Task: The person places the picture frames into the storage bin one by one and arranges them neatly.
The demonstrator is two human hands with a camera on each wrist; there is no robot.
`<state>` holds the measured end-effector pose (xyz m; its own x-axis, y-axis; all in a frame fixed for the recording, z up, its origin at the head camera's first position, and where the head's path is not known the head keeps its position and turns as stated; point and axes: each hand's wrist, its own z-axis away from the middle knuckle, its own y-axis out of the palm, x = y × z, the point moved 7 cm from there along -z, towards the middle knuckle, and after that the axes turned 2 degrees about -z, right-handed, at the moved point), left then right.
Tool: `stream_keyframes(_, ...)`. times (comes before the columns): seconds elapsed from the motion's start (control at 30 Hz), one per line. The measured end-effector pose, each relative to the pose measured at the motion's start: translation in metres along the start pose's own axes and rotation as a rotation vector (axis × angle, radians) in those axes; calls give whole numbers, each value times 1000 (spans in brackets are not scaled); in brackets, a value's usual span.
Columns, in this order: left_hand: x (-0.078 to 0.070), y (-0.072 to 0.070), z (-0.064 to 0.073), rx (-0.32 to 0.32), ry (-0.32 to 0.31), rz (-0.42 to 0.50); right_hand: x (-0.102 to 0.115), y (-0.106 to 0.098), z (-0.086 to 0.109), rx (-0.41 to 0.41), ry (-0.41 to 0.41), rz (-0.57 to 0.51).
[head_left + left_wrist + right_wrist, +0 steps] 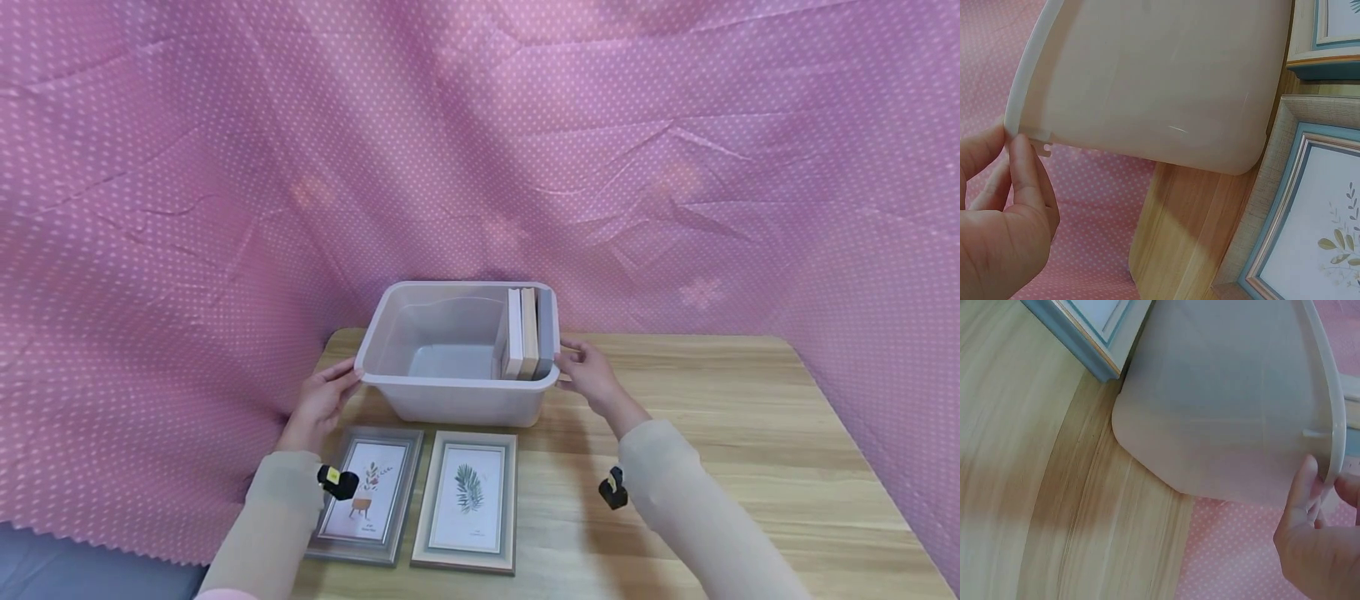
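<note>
Reaching in from the bottom edge of the head view, two pale sleeves (pixel 273 508) are seen well apart, the left one overlapping the outer side of the potted-plant frame (pixel 371 492). Beside it, at lower centre, the palm-leaf frame (pixel 467 500) is laid face up, separated by a narrow strip of wood. Just beyond both frames, the plastic tub (pixel 465 406) is stood upright on the table (pixel 697 433), its front wall near their top edges. Its rim is pinched by the left hand (pixel 322 400) at the near left corner and by the right hand (pixel 592 379) at the near right. Inside, three slim items (pixel 522 333) are stood on edge along the right wall; bare tub floor is exposed left of them. Toward the right of the frame, a wide stretch of wood is exposed. The table's back edge is bordered by pink dotted cloth (pixel 480 167).
</note>
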<state>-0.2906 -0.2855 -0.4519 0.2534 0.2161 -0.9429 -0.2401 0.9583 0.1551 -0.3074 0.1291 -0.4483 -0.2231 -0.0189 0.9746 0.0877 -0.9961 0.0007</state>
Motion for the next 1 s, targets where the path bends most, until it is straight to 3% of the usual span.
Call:
stream_keyframes(0.73,-3,1,0,44,43,-18,2,2,4,-24,50,-39)
stream_keyframes(1.0,-6,-1,1,46,59,-133,7,3,9,-22,24,-35)
